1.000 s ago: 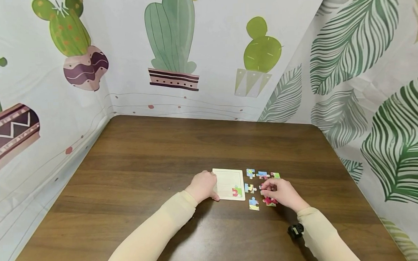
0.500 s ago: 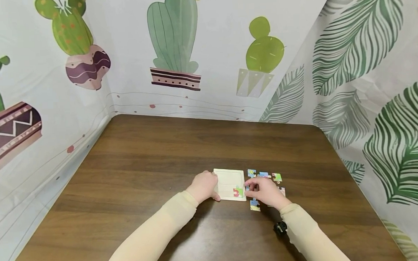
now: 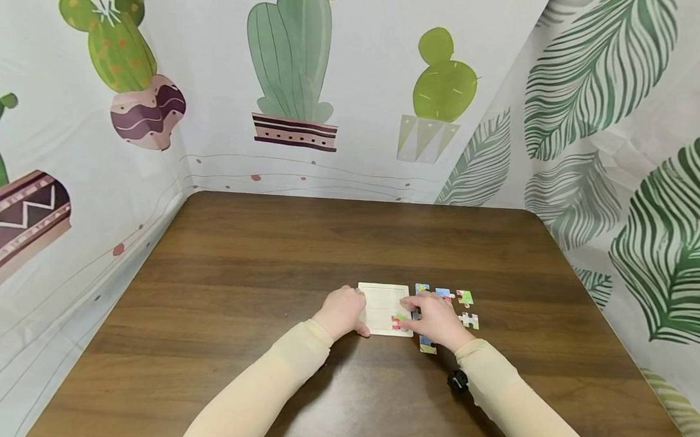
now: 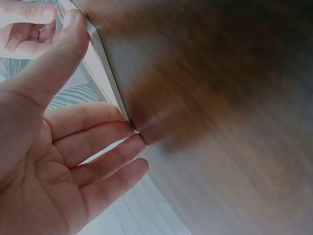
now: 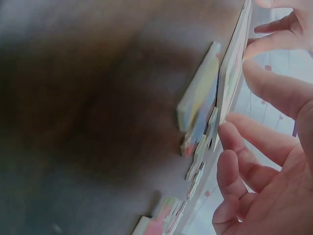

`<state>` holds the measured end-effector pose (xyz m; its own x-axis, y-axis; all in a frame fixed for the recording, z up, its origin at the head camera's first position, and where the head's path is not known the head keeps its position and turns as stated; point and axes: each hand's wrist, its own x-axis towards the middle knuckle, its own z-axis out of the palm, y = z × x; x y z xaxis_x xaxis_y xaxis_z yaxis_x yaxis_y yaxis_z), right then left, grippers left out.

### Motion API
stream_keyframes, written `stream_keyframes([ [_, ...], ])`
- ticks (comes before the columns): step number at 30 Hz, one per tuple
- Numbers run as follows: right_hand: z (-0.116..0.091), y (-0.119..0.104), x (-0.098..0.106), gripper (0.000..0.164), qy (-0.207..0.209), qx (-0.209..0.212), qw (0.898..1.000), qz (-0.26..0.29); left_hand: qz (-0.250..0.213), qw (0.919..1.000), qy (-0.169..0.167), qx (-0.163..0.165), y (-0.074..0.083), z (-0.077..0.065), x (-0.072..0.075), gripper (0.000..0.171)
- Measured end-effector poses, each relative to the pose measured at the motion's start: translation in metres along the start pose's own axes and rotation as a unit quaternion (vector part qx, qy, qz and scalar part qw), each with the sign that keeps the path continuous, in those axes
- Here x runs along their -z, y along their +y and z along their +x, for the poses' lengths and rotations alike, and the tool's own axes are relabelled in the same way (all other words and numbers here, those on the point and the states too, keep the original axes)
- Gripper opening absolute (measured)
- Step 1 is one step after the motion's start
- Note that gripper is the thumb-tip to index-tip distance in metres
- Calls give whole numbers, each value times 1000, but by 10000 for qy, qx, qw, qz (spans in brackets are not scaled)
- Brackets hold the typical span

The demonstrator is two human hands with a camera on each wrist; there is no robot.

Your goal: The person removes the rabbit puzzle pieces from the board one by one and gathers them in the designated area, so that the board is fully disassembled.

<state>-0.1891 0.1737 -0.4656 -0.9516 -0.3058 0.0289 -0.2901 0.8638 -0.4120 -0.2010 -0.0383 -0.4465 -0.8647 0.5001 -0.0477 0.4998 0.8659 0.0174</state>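
A shallow, pale square puzzle tray [image 3: 384,285] lies on the brown table. My left hand [image 3: 341,310] holds its left side, the thumb at the near corner and the fingers at the far one. In the left wrist view those fingers [image 4: 98,142] lie along the rim. A red-and-green puzzle piece [image 3: 397,321] sits in the tray's near right corner. Over the tray's right edge is my right hand [image 3: 437,318], thumb and fingers bent with a gap between their tips. I cannot tell whether a piece is between them. The hand hides some puzzle pieces beneath it.
Right of the tray lie several loose puzzle pieces: a blue-and-yellow one [image 3: 428,345] nearest, a green one [image 3: 464,297] at the far right, a whitish one [image 3: 470,320] below it. The brown table [image 3: 270,247] meets a printed cloth backdrop [image 3: 357,83].
My right hand has moved left from among the loose pieces to the tray's right edge, uncovering the whitish piece. The left hand has stayed on the tray.
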Motion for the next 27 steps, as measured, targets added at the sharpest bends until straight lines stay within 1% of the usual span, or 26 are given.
stream_keyframes([
  [8, -1, -2, 2, 34, -141, 112, 9996, 199, 38, 10000, 56, -27, -1, 1, -1, 58],
  [13, -1, -1, 0, 27, -85, 253, 9994, 212, 52, 10000, 18, -23, -1, 1, -1, 58],
  [17, -1, -1, -1, 25, 16, 362, 9992, 179, 60, 10000, 40, -14, -1, 0, 0, 58],
  [27, 0, -4, 1, 22, -136, 239, 9987, 428, 15, 10000, 45, -10, -1, 0, 0, 60],
])
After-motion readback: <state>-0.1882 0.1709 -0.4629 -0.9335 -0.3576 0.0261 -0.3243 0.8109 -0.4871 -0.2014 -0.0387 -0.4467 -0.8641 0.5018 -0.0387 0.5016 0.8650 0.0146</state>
